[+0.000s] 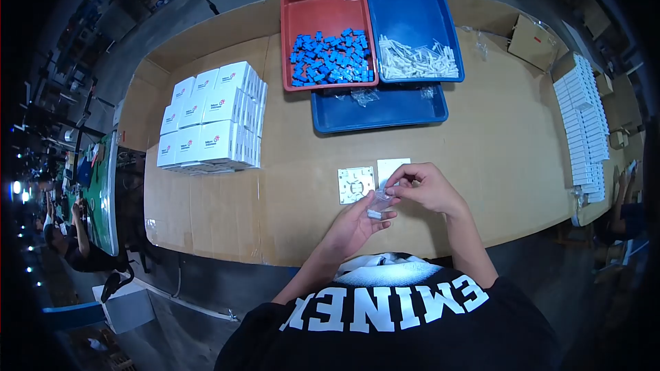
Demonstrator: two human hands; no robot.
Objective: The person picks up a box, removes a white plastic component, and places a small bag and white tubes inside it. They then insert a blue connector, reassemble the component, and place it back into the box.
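Clear plastic bag (380, 201), small, with a white piece (375, 214) at its lower end, held between my hands above the cardboard-covered table (309, 227). My right hand (427, 189) pinches its top closed-fingered; my left hand (354, 227) grips its side by the thumb, other fingers loosely spread. A square white plate (346, 182) lies just beyond.

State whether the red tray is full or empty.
Partly full: the red tray holds blue parts at its near end; its far end is bare.
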